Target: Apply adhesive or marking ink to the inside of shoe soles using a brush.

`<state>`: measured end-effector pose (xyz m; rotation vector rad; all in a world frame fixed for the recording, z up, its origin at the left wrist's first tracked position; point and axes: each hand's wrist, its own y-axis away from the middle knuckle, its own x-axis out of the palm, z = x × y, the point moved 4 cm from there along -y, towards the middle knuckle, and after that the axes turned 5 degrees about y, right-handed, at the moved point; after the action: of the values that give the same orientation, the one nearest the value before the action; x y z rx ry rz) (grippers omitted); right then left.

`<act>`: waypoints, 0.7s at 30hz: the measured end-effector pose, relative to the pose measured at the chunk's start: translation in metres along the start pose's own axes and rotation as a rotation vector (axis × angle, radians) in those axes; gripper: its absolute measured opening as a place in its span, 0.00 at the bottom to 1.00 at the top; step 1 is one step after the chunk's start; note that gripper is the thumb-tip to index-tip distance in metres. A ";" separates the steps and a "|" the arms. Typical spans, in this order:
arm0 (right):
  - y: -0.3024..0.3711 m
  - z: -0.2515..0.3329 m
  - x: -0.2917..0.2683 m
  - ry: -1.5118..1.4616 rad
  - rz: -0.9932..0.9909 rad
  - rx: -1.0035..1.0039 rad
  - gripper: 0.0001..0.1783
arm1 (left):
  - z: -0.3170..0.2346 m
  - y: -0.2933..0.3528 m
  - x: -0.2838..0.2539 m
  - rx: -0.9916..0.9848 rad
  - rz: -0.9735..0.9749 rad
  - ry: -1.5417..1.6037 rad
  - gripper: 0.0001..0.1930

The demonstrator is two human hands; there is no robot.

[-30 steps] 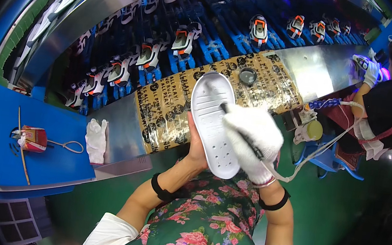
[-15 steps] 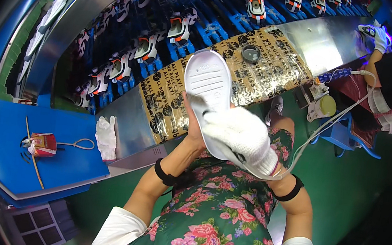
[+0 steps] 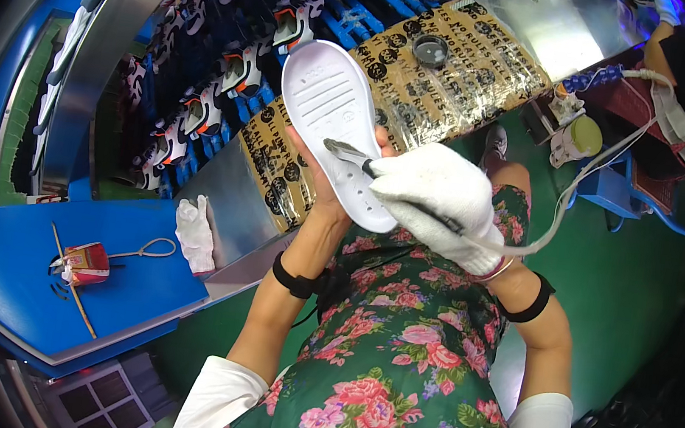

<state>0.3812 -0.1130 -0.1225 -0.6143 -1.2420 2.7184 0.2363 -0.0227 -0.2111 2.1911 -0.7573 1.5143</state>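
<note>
The gloved right hand [image 3: 439,196] is closed around the brush [image 3: 368,166], its dark bristles lying over the middle of the white sole [image 3: 329,114]; whether they press on it or skim it is hard to tell. The bare left hand [image 3: 321,190] is clamped about the sole from beneath, palm by its left edge and fingertips showing past its right, so the sole is held up in front of the person, tilted, with its holed end nearest the body. That hold looks the weak point: a smooth sole could turn or slip if the brush pushed hard toward one edge, and bristles running past the rim could smear the bare fingers there. The knitted glove might also rub the wet surface, if there is any wetness, since its fingertips come close to it. A pale tube [image 3: 563,211] trails from by the right wrist toward the right; a snag or tug on it could jerk the stroke. The near end hangs just above the flowered apron [image 3: 394,349] and might brush the cloth if lowered. Farther out, a careless reach could tip the dark dish [image 3: 430,51] on the taped cardboard [image 3: 485,95].
</note>
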 end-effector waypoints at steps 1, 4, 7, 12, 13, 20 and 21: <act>0.000 0.003 0.000 0.063 0.010 -0.051 0.14 | 0.001 -0.001 -0.001 -0.005 -0.003 -0.004 0.53; 0.010 0.010 0.012 -0.013 0.056 -0.097 0.15 | -0.002 -0.007 -0.005 0.001 0.049 0.033 0.51; 0.006 0.002 0.000 -0.173 0.025 0.071 0.12 | -0.005 -0.009 -0.003 0.007 0.058 0.056 0.52; 0.017 0.010 0.013 0.002 0.057 -0.059 0.13 | -0.007 -0.015 0.001 -0.026 -0.013 0.065 0.53; 0.019 0.010 0.012 0.000 0.058 -0.051 0.13 | -0.011 -0.016 0.000 -0.029 -0.020 0.069 0.53; 0.020 0.003 0.010 -0.032 0.058 -0.061 0.13 | -0.014 -0.016 0.007 -0.230 -0.014 -0.053 0.57; 0.026 0.009 0.016 0.008 0.118 -0.107 0.14 | -0.017 -0.016 0.005 -0.220 -0.021 -0.053 0.57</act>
<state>0.3655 -0.1323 -0.1415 -0.7324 -1.3995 2.7539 0.2346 -0.0014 -0.2007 2.0756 -0.8716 1.2998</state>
